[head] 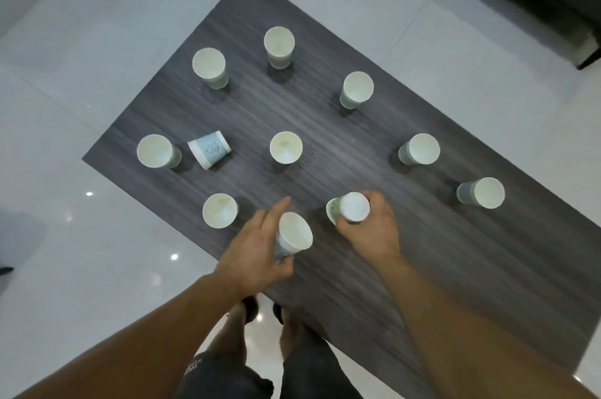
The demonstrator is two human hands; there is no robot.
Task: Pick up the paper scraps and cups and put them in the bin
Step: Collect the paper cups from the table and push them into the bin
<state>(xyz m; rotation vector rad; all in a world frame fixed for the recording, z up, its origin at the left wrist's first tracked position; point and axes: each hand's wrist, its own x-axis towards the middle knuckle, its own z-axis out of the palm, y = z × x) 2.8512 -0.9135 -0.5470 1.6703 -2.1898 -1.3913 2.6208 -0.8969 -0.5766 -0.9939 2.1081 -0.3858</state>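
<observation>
1. left grip (257,252) is clamped on the near cup (294,236). thumb and lower fingers curl round its wall, while the forefinger sticks out straight toward twelve o'clock. the cup is tilted, mouth up, and looks lifted.
2. right grip (370,231) is closed round a second cup (355,207), just at three o'clock of the first. a patterned rim shows on that cup's nine o'clock side. blur hides whether this is another cup nested with it.
3. risk: the paper walls probably crush easily, so a hard squeeze could buckle either cup and let it slip.
4. risk: an upright cup (219,210) stands at nine o'clock of the left grip, near the counter (455,268) edge. a careless forearm could knock it to the floor.
5. risk: both grips are full, so taking more means stacking, and a crooked stack could jam or drop.
6. the tipped cup (209,149) lies on its side at nine o'clock of the middle cup (286,147). the other loose cups stand upright, well apart.
7. no bin or paper scraps show. the task seems barely begun, and the carry will likely need a turn away from the counter.
</observation>
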